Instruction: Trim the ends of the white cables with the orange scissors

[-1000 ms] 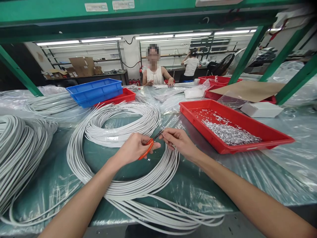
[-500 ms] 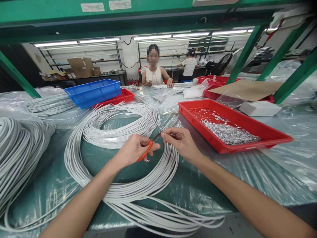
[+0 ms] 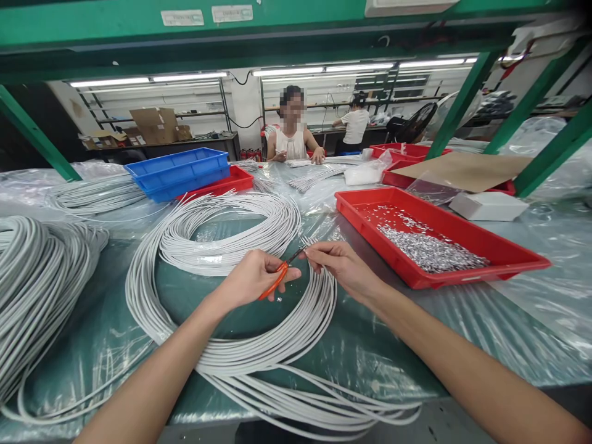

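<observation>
The left hand (image 3: 254, 276) wraps round an orange tool (image 3: 276, 281) that points to two o'clock, and the right hand (image 3: 340, 265) pinches the cable ends (image 3: 311, 241) at two o'clock on the grey coil (image 3: 296, 339). It looks partway done: the tips are too tiny to count, but lots of silver bits (image 3: 430, 250) wait in the red tray (image 3: 504, 254), near three o'clock from the right hand.

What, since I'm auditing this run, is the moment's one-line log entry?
left hand: holding orange-handled tool | right hand: gripping cable ends | red tray: silvery pieces inside
</observation>
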The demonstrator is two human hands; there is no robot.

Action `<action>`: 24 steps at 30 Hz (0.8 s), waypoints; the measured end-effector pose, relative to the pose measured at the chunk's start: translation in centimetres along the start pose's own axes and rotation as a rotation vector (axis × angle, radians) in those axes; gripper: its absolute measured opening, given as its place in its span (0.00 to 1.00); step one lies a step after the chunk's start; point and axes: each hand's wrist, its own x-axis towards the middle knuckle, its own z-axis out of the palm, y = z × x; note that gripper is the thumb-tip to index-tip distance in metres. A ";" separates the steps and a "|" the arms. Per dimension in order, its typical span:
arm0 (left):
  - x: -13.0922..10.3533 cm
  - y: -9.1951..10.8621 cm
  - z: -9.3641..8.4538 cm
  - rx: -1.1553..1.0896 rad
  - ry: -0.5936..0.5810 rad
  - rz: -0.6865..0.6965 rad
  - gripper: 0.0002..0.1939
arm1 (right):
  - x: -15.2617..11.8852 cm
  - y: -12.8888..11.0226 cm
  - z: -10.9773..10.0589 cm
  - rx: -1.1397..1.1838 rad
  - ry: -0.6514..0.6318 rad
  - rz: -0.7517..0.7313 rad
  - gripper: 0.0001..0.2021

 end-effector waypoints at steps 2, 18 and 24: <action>0.0 0.0 0.1 -0.014 -0.007 -0.008 0.22 | 0.0 0.1 0.1 -0.064 0.048 -0.044 0.11; -0.2 0.7 0.4 -0.119 -0.007 -0.022 0.22 | -1.0 -0.2 1.2 -0.438 0.155 -0.350 0.10; 0.0 0.0 0.7 -0.093 0.036 0.017 0.19 | -0.7 -0.3 0.8 -0.292 -0.018 -0.232 0.13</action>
